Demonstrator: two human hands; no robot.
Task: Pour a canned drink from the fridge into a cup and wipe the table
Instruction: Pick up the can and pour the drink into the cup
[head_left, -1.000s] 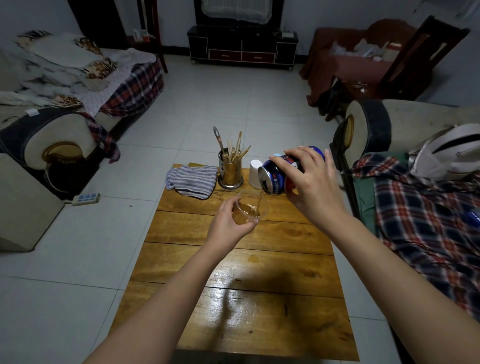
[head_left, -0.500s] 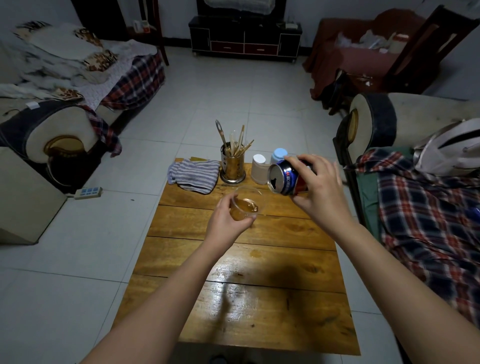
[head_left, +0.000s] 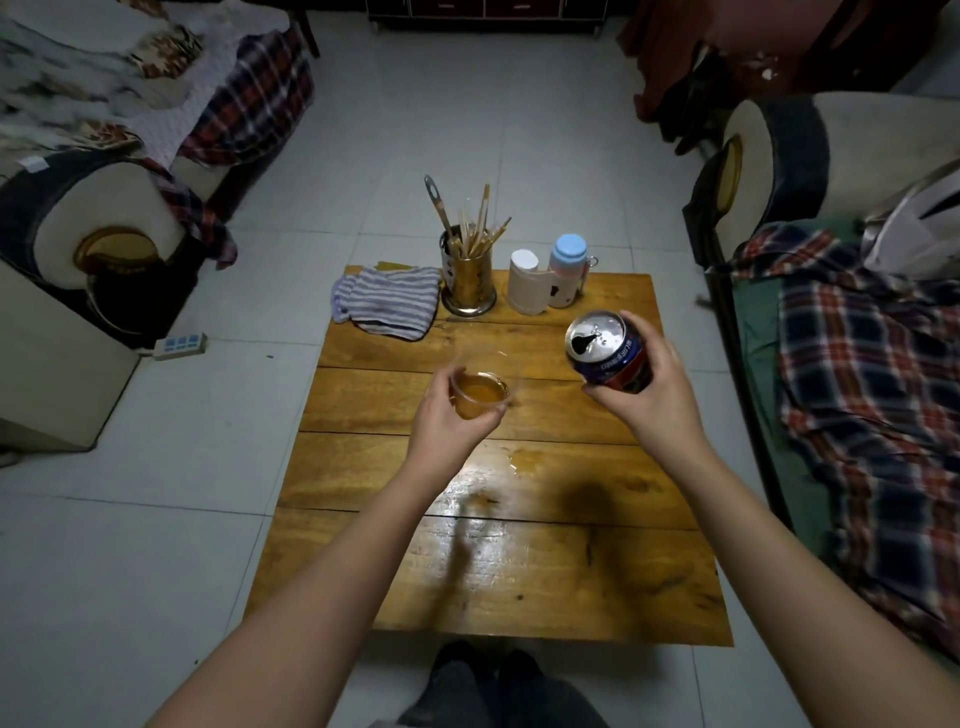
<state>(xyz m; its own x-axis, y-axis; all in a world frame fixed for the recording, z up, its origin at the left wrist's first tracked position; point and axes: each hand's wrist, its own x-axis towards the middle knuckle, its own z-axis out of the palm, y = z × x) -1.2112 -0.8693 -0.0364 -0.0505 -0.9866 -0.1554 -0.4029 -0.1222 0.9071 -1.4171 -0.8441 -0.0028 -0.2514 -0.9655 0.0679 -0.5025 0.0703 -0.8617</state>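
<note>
Left hand (head_left: 447, 423): centre of the frame, fingers curled round the clear cup (head_left: 480, 397); thumb on the left wall, fingertips at the near side.
Cup: held above the wooden table (head_left: 519, 571), upright, partly filled with amber liquid.
Right hand (head_left: 649, 400): right of centre, fingers and thumb wrapped round the lower body of the can (head_left: 608, 353).
Can: blue and red, tilted with its silver top toward the camera, opening visible; apart from the cup, to its right.
Table surface: small wet patch (head_left: 530, 462) at mid-table, below and between the two hands.
Striped cloth (head_left: 387, 301): lies at the far left edge of the table, crumpled.
Utensil holder (head_left: 467, 283): metal, upright, just right of the cloth, holds chopsticks.
White container (head_left: 527, 283): upright, right of the holder.
Blue-capped bottle (head_left: 566, 275): touching or just beside the white container; cannot tell which.
</note>
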